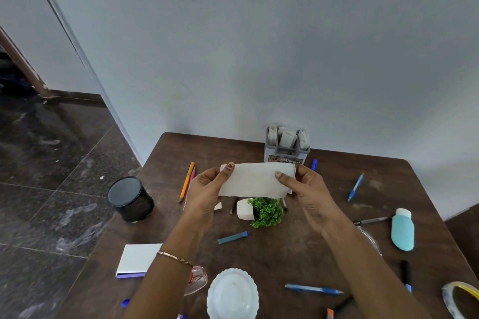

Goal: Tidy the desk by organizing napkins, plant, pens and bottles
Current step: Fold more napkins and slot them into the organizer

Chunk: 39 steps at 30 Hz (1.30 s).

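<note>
The left hand (207,189) and right hand (308,189) pinch the napkin (256,180) by its ends. Fold it even, then slip it gently into the holder (285,155).

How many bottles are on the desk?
3: a blue bottle at the right, a clear bottle partly under the right forearm, a pink-tinted bottle under the left wrist. Others may be hidden.

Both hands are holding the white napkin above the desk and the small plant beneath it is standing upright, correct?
Not quite. The left hand and right hand do hold the white napkin above the desk, but the small plant beneath it lies tipped on its side, white pot to the left, leaves to the right. The head view shows this.
</note>
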Available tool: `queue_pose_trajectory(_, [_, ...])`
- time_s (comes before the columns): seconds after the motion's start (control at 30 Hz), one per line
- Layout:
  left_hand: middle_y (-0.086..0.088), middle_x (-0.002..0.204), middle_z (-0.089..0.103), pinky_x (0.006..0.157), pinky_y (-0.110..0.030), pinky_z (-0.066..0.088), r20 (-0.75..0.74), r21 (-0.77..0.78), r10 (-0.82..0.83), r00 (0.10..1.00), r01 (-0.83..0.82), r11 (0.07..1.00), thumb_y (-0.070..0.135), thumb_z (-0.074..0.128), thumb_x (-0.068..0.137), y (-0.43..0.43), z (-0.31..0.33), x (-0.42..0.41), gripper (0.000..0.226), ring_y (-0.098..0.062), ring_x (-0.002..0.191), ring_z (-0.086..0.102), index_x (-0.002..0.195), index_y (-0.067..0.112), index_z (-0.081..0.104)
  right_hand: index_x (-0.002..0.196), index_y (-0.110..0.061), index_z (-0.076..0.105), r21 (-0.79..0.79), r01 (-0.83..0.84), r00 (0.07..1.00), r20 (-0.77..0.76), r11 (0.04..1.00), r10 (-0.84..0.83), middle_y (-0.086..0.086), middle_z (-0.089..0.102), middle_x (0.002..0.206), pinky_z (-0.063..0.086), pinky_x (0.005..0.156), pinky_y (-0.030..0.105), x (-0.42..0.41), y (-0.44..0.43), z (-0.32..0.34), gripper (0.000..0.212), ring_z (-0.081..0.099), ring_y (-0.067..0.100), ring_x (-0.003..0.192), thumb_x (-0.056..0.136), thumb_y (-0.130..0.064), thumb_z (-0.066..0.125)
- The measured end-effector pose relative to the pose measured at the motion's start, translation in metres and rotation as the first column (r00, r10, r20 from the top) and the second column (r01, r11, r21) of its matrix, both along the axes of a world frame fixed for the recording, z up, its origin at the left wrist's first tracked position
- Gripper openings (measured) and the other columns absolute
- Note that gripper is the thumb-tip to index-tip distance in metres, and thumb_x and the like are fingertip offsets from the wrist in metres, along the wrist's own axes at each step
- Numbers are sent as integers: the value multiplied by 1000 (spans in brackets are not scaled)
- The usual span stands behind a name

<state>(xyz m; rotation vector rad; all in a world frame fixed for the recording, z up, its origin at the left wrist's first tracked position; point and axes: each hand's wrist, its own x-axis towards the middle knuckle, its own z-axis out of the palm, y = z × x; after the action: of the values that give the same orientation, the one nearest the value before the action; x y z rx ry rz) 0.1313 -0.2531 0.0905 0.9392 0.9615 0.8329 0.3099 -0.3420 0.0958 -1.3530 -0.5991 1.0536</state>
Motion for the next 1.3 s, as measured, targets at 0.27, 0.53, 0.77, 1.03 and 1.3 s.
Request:
queue_pose_trajectory(0.27, [-2,80,74,63,-29,54,-43,-17,-12,999,11,1000,23,74,77,4,-8,-1,19,-14,76,69,87,8,69,102,-15,69,-71,76,996,50,995,-73,1,74,100,53,72,27,-2,5,-7,17,68,16,92,85,-18,69])
queue_pose_trajectory(0.53, [-5,79,72,67,-34,56,-42,-16,9,999,-10,1000,14,76,76,11,-13,0,16,-17,76,69,78,10,61,110,-6,53,-79,182,983,17,980,-181,11,68,105,56,67,30,-6,11,-9,38,67,22,91,80,-14,74])
queue_pose_trajectory(0.77, [2,67,69,56,-30,56,-8,-25,-21,1000,21,999,11,75,77,13,-16,3,20,-13,71,70,78,11,55,114,-12,61,-112,16,995,-92,994,-26,6,68,107,57,84,40,0,8,-11,42,66,22,98,75,-15,76])
queue_pose_trajectory(1.03, [-11,107,69,53,-27,57,-6,-194,-144,990,140,971,15,80,70,16,-15,11,57,-21,87,70,119,12,51,111,-8,64,-147,48,997,-56,988,-56,9,73,104,55,89,47,14,4,-26,34,69,26,98,78,-5,74])
queue_pose_trajectory(1.3, [-13,106,68,61,-28,60,-183,-48,-343,921,340,939,0,71,80,31,-10,49,31,-21,89,69,110,6,62,89,-13,62,-159,65,989,139,985,-42,9,68,97,55,68,37,42,7,-31,18,62,22,90,81,2,70])
